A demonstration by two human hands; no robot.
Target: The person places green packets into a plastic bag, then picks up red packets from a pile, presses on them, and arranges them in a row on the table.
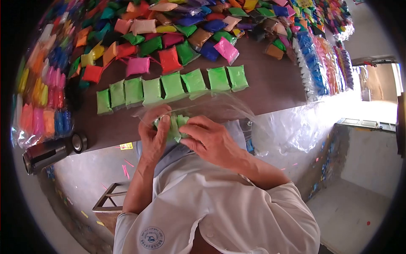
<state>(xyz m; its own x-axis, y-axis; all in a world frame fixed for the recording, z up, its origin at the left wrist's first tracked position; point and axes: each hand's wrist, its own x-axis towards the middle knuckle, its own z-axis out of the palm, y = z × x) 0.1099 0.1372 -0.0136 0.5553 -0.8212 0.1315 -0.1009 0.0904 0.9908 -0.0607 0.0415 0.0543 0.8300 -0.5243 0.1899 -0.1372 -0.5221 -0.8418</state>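
At the table's near edge, my left hand (153,133) is closed around light green packets (174,127), its thumb pressed along their near side. My right hand (211,142) pinches the same bunch from the other side, fingertips bent in at its edge. The fingers partly hide the packets. A thin clear plastic bag (228,106) spreads out just beyond my hands and trails to the right. Past it lies a row of several flat light green packets (172,85) in clear wrapping, side by side on the brown table (270,89).
A large heap of packets (169,59) in many colours covers the far side. Bundled packet strips (323,63) stand at the right, more bags (40,118) at the left. A dark flask (46,154) lies at the left edge. Clear plastic bags (287,131) hang at the right.
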